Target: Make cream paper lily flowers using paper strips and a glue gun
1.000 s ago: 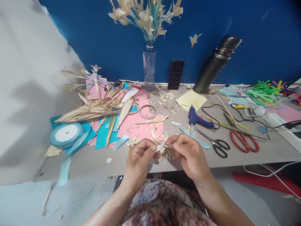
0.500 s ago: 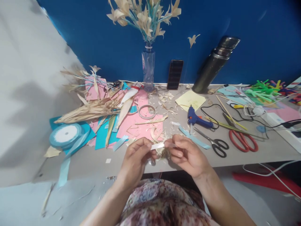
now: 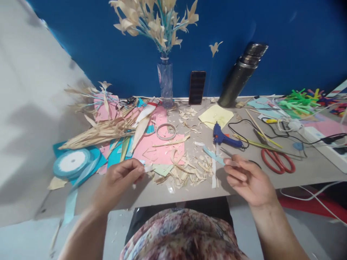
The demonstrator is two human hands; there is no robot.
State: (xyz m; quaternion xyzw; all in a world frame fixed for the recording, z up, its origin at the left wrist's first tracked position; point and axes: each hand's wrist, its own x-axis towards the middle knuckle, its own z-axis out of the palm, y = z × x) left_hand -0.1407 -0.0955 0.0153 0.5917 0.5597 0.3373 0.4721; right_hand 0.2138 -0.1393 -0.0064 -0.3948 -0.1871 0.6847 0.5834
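At the far side a clear bottle [image 3: 166, 85] holds pale flowers [image 3: 156, 28] on blue stems; right of it leans a dark flask [image 3: 238, 80], its contents hidden. My left grip [image 3: 121, 181] is pinched together on a white strip [image 3: 149, 168] over the near tabletop [image 3: 157, 192], left of most scraps [image 3: 189, 176]. My right grip [image 3: 252, 183], fingers curled, is by the black scissors [image 3: 226, 152]; whether it clamps anything I cannot tell

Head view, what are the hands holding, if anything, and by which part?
The left hand pinches a small whitish strip by one end, its other end sticking out rightward. Whether the right hand holds anything cannot be told.
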